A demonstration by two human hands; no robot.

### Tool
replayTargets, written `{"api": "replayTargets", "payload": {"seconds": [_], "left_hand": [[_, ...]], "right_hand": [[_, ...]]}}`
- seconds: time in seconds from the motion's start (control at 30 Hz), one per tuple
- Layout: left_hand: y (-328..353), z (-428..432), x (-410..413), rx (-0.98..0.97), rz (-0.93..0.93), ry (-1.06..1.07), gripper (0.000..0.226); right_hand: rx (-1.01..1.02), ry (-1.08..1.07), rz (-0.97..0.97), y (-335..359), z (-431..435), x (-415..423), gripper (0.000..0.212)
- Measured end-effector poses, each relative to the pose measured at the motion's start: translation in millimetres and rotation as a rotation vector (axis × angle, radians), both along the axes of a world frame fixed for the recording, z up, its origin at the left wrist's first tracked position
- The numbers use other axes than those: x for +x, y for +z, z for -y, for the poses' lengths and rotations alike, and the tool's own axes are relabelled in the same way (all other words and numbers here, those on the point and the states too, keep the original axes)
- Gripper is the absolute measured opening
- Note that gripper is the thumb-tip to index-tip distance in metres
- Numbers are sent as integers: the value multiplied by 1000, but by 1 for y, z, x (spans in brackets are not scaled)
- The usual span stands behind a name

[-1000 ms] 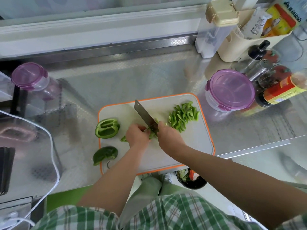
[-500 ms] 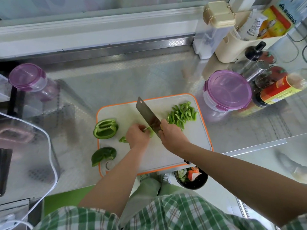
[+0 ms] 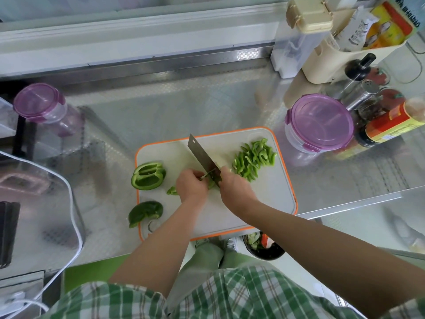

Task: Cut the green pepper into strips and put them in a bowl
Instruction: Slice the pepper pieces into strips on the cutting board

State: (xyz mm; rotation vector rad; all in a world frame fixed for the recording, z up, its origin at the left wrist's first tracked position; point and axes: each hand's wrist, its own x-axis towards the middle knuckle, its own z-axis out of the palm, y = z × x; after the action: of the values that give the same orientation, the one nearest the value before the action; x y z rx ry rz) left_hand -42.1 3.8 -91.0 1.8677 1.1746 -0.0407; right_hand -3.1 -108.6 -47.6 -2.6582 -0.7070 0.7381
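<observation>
On the orange-rimmed white cutting board (image 3: pixel 271 199) my left hand (image 3: pixel 191 185) holds down a green pepper piece (image 3: pixel 172 191), mostly hidden under its curled fingers. My right hand (image 3: pixel 234 188) grips the handle of a cleaver (image 3: pixel 202 158), whose blade points away to the upper left and touches the pepper between my hands. A pile of cut green strips (image 3: pixel 253 160) lies on the board's right part. A hollow pepper half (image 3: pixel 148 175) sits at the board's left edge, and another pepper piece (image 3: pixel 145 212) lies skin up at the lower left corner.
A purple-lidded container (image 3: pixel 318 124) stands right of the board, with sauce bottles and shakers (image 3: pixel 391 125) behind it. Another purple-lidded jar (image 3: pixel 40 103) is at far left. A dark bowl of scraps (image 3: pixel 263 246) sits below the counter edge. A clear cover (image 3: pixel 34 203) fills the left side.
The cleaver has shifted a little between cuts on the pepper piece; both hands stay in the same spot on the board. The strip pile is unchanged.
</observation>
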Motion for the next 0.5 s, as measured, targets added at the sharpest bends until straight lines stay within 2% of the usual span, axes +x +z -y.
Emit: {"api": "replayTargets", "payload": {"seconds": [0.2,0.5], "left_hand": [[3,0,1,53,-25,-52,15],[0,0,-2,-25,22,22,8]], "right_hand": [[77,-105,-23,-3,1,7,13],[111,30,-32,15,12,11,13]]}}
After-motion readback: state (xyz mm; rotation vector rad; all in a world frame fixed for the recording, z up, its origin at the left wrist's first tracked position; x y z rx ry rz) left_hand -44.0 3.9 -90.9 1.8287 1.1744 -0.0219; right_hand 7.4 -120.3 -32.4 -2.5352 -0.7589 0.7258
